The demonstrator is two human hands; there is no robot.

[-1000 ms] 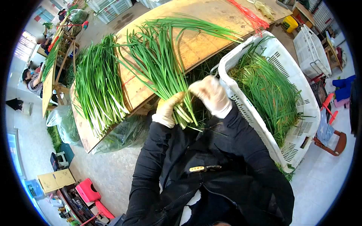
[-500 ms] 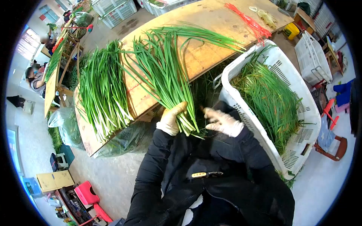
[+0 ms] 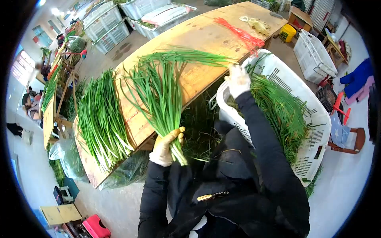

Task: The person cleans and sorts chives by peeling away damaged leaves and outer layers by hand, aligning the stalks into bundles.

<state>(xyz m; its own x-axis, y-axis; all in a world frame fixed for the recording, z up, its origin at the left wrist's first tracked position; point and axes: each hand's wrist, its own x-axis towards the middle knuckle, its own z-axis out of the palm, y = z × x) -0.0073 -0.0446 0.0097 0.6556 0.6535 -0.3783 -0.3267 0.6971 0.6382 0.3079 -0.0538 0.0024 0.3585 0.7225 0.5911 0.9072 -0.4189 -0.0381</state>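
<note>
My gloved left hand (image 3: 168, 146) is wrapped round the pale stem ends of a bunch of long green leaves (image 3: 162, 103), whose tops rest on the wooden table (image 3: 194, 85). My gloved right hand (image 3: 239, 79) is at the table's right edge, by the stem ends of a smaller bunch (image 3: 194, 56) lying crosswise; its fingers are bent and close together, and what they pinch is too small to make out. On the table's left part lies a thick pile of the same greens (image 3: 104, 119), white ends toward me.
Right of the table stands a white basket (image 3: 319, 115) filled with loose greens (image 3: 279, 111). Red strings (image 3: 240, 33) and a pale glove (image 3: 256, 24) lie on the far part of the table. White crates (image 3: 105, 27) stand behind. A co-worker (image 3: 32, 105) is at the far left.
My right hand has moved from beside the held bunch up and right to the crosswise bunch's ends. My left hand still holds its bunch, now lower in view. The view has shifted.
</note>
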